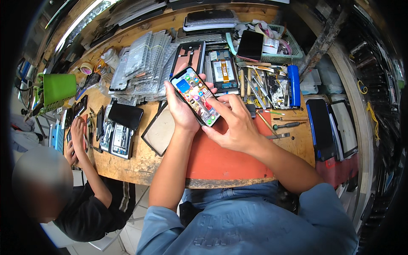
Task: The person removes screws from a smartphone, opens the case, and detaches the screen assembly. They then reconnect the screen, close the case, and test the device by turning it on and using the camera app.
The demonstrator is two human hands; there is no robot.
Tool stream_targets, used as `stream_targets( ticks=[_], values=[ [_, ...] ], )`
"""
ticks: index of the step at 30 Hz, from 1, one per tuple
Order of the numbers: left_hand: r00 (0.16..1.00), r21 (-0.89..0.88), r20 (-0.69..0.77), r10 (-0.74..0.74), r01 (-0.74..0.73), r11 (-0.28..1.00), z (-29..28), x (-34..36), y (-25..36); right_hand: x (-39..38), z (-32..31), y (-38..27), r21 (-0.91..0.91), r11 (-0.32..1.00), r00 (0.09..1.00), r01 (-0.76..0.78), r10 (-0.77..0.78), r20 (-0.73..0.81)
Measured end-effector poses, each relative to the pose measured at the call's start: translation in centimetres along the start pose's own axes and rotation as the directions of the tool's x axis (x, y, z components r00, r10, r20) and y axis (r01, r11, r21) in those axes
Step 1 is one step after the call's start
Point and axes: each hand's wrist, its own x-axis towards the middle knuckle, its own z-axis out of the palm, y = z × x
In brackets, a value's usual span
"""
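A smartphone [196,98] with its screen lit, showing rows of colourful app icons, rests tilted in my left hand [182,108]. The thumb lies along its left edge and the fingers come round the far side. My right hand [238,123] is over the phone's lower right part, its index finger at the screen and its thumb by the bottom edge. Whether the fingertip presses the glass I cannot tell. Below both hands lies a red-orange mat [229,157] on the wooden bench. A pale, dark-edged panel [159,129] sits left of the mat, partly behind my left forearm.
Bubble-wrapped flat packs [144,63] are stacked at the back left. Opened devices [120,138] lie near the left. Tools [259,85], a blue canister [293,85] and a green basket [293,46] stand at the right and back. A person [80,191] works at the left end.
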Motion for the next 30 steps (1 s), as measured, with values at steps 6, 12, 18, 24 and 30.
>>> stream_targets(
  ticks=[6,12,18,24,30],
  values=[
    [0.998,0.046,-0.028,0.056,-0.055,0.997,0.65,-0.22,0.04,0.21,-0.28,-0.43,-0.055,0.998,0.999,0.038,-0.039,-0.018],
    [0.998,0.031,-0.049,0.043,-0.041,0.999,0.8,-0.01,-0.15,0.15,-0.18,-0.14,-0.036,0.999,1.0,0.029,-0.029,0.004],
    [0.997,0.089,-0.062,0.039,-0.034,0.995,0.75,-0.06,-0.01,0.11,-0.07,-0.08,-0.088,0.995,0.999,0.039,-0.039,0.005],
    [0.997,0.08,-0.065,0.032,-0.027,0.996,0.78,-0.12,-0.35,0.19,-0.09,-0.74,-0.069,0.998,1.0,-0.004,0.004,0.008],
    [0.997,0.122,-0.062,0.05,-0.042,0.992,0.38,0.18,-0.84,0.45,-0.65,-0.93,-0.072,0.997,0.999,0.01,-0.007,0.041]
  ],
)
